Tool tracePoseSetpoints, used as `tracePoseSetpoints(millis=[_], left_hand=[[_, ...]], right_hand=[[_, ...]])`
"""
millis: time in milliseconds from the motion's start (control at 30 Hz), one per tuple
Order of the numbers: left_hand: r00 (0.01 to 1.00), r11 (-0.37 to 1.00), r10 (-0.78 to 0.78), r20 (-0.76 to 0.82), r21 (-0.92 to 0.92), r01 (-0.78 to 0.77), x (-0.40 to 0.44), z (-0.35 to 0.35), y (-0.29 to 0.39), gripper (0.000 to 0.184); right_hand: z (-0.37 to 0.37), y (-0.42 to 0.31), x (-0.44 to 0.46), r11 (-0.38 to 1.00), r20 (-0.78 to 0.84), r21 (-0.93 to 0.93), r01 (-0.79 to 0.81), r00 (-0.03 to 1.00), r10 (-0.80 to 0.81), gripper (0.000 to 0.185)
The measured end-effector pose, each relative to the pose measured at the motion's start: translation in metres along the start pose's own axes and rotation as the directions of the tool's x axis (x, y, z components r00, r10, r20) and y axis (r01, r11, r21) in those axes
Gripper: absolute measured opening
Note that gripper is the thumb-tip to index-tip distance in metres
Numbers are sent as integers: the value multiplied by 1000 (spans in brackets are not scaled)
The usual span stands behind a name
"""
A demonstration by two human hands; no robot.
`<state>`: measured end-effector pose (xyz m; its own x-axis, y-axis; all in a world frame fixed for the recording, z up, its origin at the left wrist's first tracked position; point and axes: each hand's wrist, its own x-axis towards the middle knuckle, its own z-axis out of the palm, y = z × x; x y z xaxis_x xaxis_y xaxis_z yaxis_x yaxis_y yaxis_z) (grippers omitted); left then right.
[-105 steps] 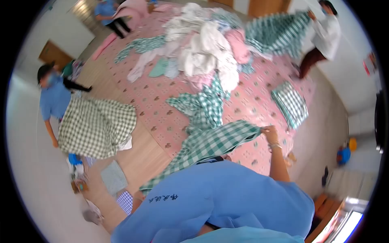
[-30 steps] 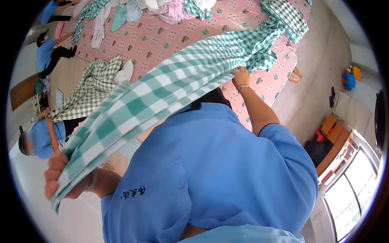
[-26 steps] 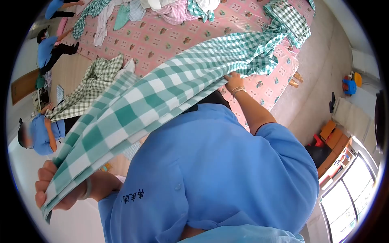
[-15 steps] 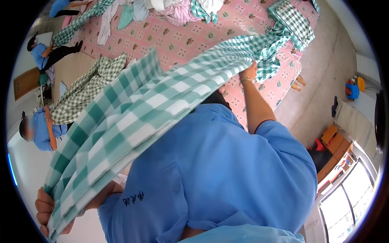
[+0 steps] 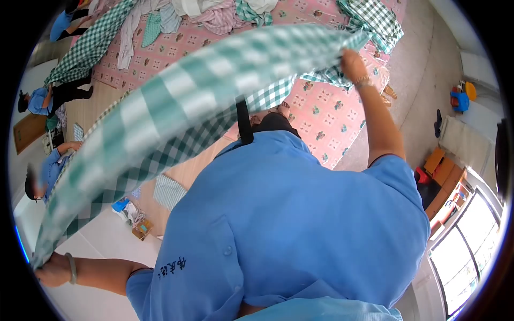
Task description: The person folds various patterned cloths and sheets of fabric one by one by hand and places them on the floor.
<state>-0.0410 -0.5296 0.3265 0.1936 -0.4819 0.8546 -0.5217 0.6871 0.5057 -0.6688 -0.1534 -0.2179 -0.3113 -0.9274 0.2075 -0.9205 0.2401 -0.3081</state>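
A large green-and-white checked cloth (image 5: 203,80) stretches diagonally across the view, billowing and blurred by motion. At the lower left my left hand (image 5: 52,270), with a bangle at the wrist, is closed on one end of it. My right hand (image 5: 353,65), with a bracelet, grips its edge at the upper right. The cloth hangs in the air between both hands, in front of my blue shirt. Part of it behind my right hand lies on the pink patterned mat (image 5: 326,120).
Folded checked cloth (image 5: 377,18) lies at the mat's upper right. Piled laundry (image 5: 214,13) is at the top. One person (image 5: 45,174) sits at the left; another (image 5: 40,100) holds checked cloth farther back. Shelves (image 5: 441,176) and a window (image 5: 466,251) are at the right.
Both my hands have moved farther apart, the left down and outward, the right up and outward. The cloth between them has lifted and billowed. The far-left person's checked cloth has spread out.
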Motion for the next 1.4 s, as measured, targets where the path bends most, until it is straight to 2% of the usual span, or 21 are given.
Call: tracePoseSetpoints(millis=[67, 100, 133, 167, 233, 267, 300, 333, 467, 567, 633, 700, 833, 967, 1000, 1133, 1167, 1233, 1333, 1367, 1400], left_hand=[[998, 987, 57, 29, 149, -61, 25, -29, -11, 12], [996, 978, 77, 38, 190, -83, 31, -37, -5, 11], [994, 967, 97, 47, 230, -105, 36, -45, 1, 11], [798, 634, 473, 373, 484, -602, 35, -44, 10, 13], [517, 50, 460, 722, 561, -827, 11, -26, 38, 14], [339, -234, 419, 843, 460, -856, -2, -18, 52, 15], [751, 460, 502, 428, 603, -652, -8, -7, 54, 15], [983, 932, 182, -6, 319, -170, -10, -6, 58, 16], [971, 884, 214, 104, 403, -238, 11, 10, 62, 19], [932, 817, 182, 315, 479, -321, 3, 58, 50, 23], [884, 781, 116, 453, 508, -363, -1, 101, 34, 25], [839, 773, 22, 543, 523, -359, -5, 139, 7, 27], [799, 878, -219, 560, 471, -90, -7, 191, -102, 28], [700, 922, -381, 604, 196, 333, -6, 236, -201, 30], [670, 899, -412, 618, 154, 410, -4, 244, -216, 29], [526, 625, -465, 712, -157, 764, -22, 258, -197, 36], [516, 616, -451, 728, -164, 770, -20, 266, -203, 36], [613, 622, -449, 650, -265, 737, -21, 274, -245, 25], [644, 638, -391, 657, -311, 705, -45, 278, -303, 23], [710, 914, -235, 664, -97, 394, -63, 273, -328, 25], [716, 994, -66, 695, 109, -14, -79, 265, -345, 27]], right_hand=[[15, -43, -34, 988, 41, 71, -137, 990, 134, 15], [34, -54, -63, 958, 356, 77, -276, 905, 232, 17], [37, -77, -85, 961, 453, 180, -209, 885, 107, 18], [55, -91, -117, 934, 502, 313, -174, 865, -8, 19], [71, -128, -161, 876, 718, 406, -259, 683, -131, 16], [56, -149, -158, 857, 801, 329, -396, 598, -30, 21], [73, -152, -177, 824, 731, 416, -386, 681, -50, 19], [75, -154, -180, 826, 653, 463, -321, 754, -73, 18], [129, -126, -183, 900, 729, 119, -420, 652, 208, 18], [155, -83, -130, 844, 467, 115, -524, 778, 420, 17], [149, -31, -83, 722, 401, 17, -692, 666, 629, 19], [124, 40, -69, 782, 120, -46, -621, 774, 622, 18], [-46, 176, -38, 710, -160, -280, -646, 760, 629, 21], [-273, 217, -39, 346, -518, -527, -776, 616, 593, 25], [-322, 214, -46, 247, -649, -439, -864, 495, 578, 25], [-426, 67, -46, 598, -911, 205, -775, 72, 406, 30], [-434, 59, -54, 583, -917, 200, -787, 59, 394, 30], [-433, 40, -63, 520, -885, -203, -830, 383, 265, 35], [-348, 45, -82, 668, -600, -424, -612, 742, 298, 12], [-306, 16, -76, 660, -526, -401, -635, 750, 402, 9], [-262, -12, -71, 606, -516, -324, -727, 672, 531, 7]])
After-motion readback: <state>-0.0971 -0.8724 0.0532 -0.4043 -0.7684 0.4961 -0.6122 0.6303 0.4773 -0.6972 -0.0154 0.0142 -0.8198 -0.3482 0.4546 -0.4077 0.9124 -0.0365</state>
